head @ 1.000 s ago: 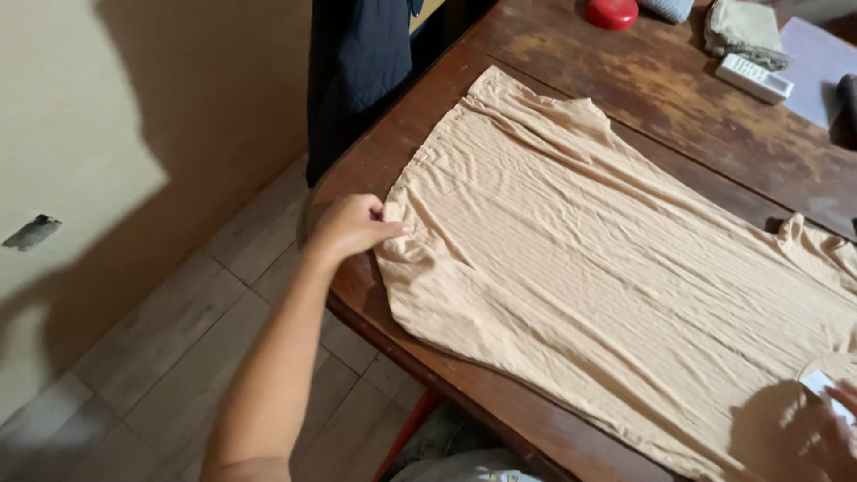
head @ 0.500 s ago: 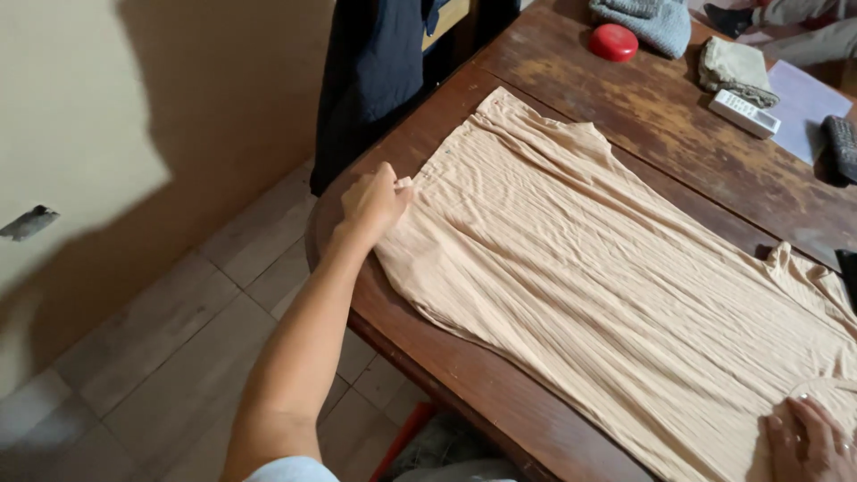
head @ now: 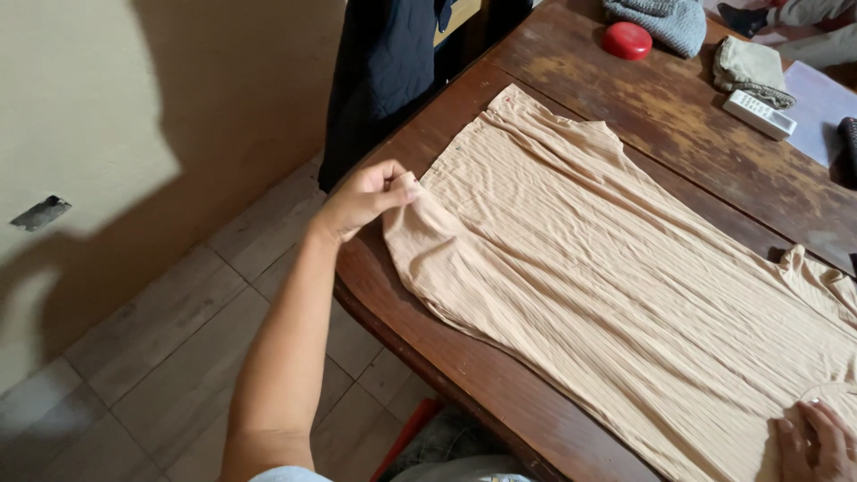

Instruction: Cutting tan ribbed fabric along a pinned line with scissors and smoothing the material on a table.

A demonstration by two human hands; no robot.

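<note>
A beige ribbed cloth (head: 616,277) lies spread flat across a dark wooden table (head: 500,384). My left hand (head: 366,196) pinches the cloth's left edge near the table's side, fingers closed on the fabric. My right hand (head: 817,442) presses down on the cloth at the lower right, partly cut off by the frame edge. Whether it holds anything is not visible.
A dark garment (head: 384,71) hangs over a chair at the table's far side. On the far end of the table sit a red round lid (head: 627,40), a grey knitted item (head: 661,18), a folded olive cloth (head: 750,67) and a white remote (head: 759,114). Tiled floor lies to the left.
My left hand slid further along the cloth's left edge and now pinches it. My right hand stays on the cloth at the lower right.
</note>
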